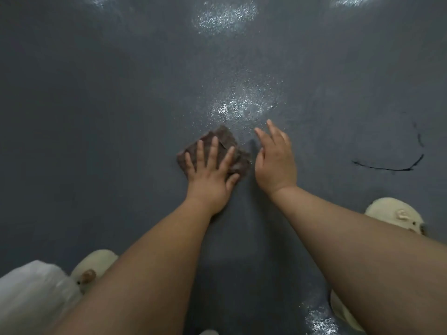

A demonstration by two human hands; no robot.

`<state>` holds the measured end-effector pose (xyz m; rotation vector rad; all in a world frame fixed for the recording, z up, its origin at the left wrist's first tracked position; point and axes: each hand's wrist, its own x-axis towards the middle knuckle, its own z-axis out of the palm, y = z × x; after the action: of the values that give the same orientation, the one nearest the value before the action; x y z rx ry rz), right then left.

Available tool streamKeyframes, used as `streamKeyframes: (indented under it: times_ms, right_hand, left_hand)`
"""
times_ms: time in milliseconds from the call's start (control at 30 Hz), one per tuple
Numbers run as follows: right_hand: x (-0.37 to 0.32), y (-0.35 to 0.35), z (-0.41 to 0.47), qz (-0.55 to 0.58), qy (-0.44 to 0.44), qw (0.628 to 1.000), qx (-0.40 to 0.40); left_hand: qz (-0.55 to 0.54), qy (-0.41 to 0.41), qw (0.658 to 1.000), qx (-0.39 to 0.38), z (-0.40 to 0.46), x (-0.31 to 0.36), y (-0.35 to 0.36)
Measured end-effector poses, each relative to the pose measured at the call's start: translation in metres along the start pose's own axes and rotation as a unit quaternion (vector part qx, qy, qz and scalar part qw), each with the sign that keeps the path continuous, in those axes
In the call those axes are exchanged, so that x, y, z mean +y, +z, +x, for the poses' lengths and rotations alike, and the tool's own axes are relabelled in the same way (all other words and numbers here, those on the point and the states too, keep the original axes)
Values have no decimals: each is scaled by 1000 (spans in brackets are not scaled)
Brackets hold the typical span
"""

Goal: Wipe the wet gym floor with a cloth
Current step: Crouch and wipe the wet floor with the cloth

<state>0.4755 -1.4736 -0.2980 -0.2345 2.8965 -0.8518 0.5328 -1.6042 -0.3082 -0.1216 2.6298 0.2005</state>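
Note:
A small brown cloth [226, 139] lies flat on the dark grey gym floor [96, 117]. My left hand [211, 174] presses on it with fingers spread and straight, covering its near half. Just right of the cloth is my right hand [275, 160], fingers straight and held together, with nothing in it; whether it touches the floor I cannot tell. A glistening wet patch [242, 105] lies right beyond the cloth and my right fingertips. Another wet patch [225, 18] shines farther away.
My cream slippers flank my arms, one at the lower left [93, 264] and one at the right [396, 213]. A thin black curved mark [391, 168] is on the floor at the right. A small wet spot [319, 320] glints near the bottom edge.

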Motion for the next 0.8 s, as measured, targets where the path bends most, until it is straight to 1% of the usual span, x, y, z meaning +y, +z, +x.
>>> streamKeyframes:
  times_ms: [100, 133, 200, 233, 267, 300, 367, 400, 467, 533, 633, 767, 800]
  right_hand:
    - [-4, 1, -10, -11, -18, 999, 29]
    - [-6, 1, -14, -9, -35, 999, 32]
    - [-10, 6, -21, 1, -97, 995, 16]
    - [-13, 12, -26, 1, -139, 990, -8]
    - [-17, 19, -31, -14, -180, 983, -46]
    - [-23, 28, -35, -48, -207, 973, -94]
    - [-38, 42, -34, -143, -214, 948, -187]
    - [-43, 47, -30, -179, -204, 939, -210]
    - [-48, 52, -19, -218, -209, 927, -222]
    - [-48, 53, -6, -234, -236, 917, -220]
    - [-53, 53, 15, -249, -238, 907, -244]
    - [-67, 62, 45, -253, -278, 897, -232]
    - [-69, 64, 55, -251, -275, 899, -231]
  left_hand:
    - [-10, 53, 998, -22, -12, 8, -1]
    - [-33, 69, 997, -17, -13, 5, -5]
    - [-136, 81, 987, 31, -13, -9, -17]
    - [-186, 64, 978, 63, -13, -17, -26]
    - [-207, 33, 974, 85, -12, -27, -32]
    - [-201, -10, 975, 94, -11, -36, -38]
    - [-182, -99, 974, 87, -8, -54, -46]
    - [-179, -138, 971, 79, -6, -60, -51]
    - [-181, -191, 963, 58, -2, -70, -58]
    - [-183, -208, 960, 36, 2, -76, -61]
    - [-188, -205, 960, 23, 6, -76, -62]
    - [-197, -194, 961, 8, 16, -79, -68]
    - [-200, -196, 960, 3, 18, -80, -68]
